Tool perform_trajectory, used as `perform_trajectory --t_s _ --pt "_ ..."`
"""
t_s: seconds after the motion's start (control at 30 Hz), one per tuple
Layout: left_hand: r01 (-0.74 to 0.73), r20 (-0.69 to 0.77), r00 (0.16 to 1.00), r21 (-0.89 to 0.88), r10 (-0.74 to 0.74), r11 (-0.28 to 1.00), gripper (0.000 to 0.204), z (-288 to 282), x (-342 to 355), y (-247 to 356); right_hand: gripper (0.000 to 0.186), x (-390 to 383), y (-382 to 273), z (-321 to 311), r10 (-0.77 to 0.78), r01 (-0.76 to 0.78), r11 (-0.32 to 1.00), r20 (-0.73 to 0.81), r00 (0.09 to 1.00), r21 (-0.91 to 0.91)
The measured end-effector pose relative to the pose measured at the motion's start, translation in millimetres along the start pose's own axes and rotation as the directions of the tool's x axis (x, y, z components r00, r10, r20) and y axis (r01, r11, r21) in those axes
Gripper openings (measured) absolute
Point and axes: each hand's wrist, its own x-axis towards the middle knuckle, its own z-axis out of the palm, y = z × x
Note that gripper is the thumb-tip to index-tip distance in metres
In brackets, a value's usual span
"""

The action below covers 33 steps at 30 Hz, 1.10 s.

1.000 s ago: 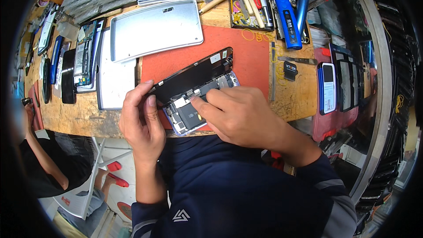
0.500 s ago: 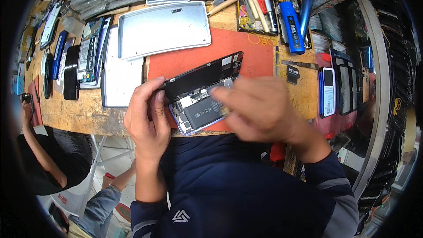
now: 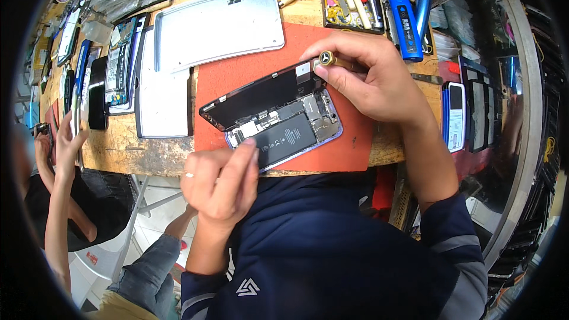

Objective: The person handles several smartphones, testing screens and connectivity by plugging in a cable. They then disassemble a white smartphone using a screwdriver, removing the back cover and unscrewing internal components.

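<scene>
An opened smartphone (image 3: 290, 136) lies tilted over the bench's front edge, its black battery and circuit boards showing. Its dark screen panel (image 3: 255, 104) is lifted along the far side. My right hand (image 3: 370, 80) pinches the panel's upper right corner between thumb and finger. That same hand also keeps a brass-coloured screwdriver (image 3: 325, 58), its round end cap facing up. At the phone's lower left, my left hand (image 3: 216, 186) is closed, with its fingertips over the corner beside the battery. Whatever is between those fingertips, if anything, is hidden.
Under the phone is a red mat (image 3: 355, 142) on the wooden bench. Behind it sits a white tray (image 3: 219, 29); a toolbox (image 3: 355, 6) and a blue handheld device (image 3: 405, 24) are beyond. Other phones (image 3: 121, 62) are at the left, near another person's hand (image 3: 71, 136).
My right hand has moved up from over the battery to the panel's corner. My left hand has let go of the panel's left end and come down to the phone's lower left. Another person's arm has appeared.
</scene>
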Motion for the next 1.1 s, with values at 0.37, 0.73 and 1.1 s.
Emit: perform_trajectory --t_s 0.37,0.73,1.1 --pt "-0.024 0.119 0.993 0.025 0.021 0.999 0.032 9.4 7.7 -3.7 0.02 2.5 10.7 6.8 -0.037 0.038 0.999 -0.033 0.999 0.009" --pt "-0.187 0.282 0.949 0.151 0.139 0.971 0.03 -0.4 12.5 -5.5 0.02 1.8 13.6 14.4 -0.071 0.079 0.994 -0.095 0.993 0.078" --pt "-0.299 0.373 0.905 0.223 0.202 0.928 0.033 -6.5 15.3 -5.8 0.017 1.0 16.4 15.0 -0.058 0.065 0.994 -0.083 0.995 0.088"
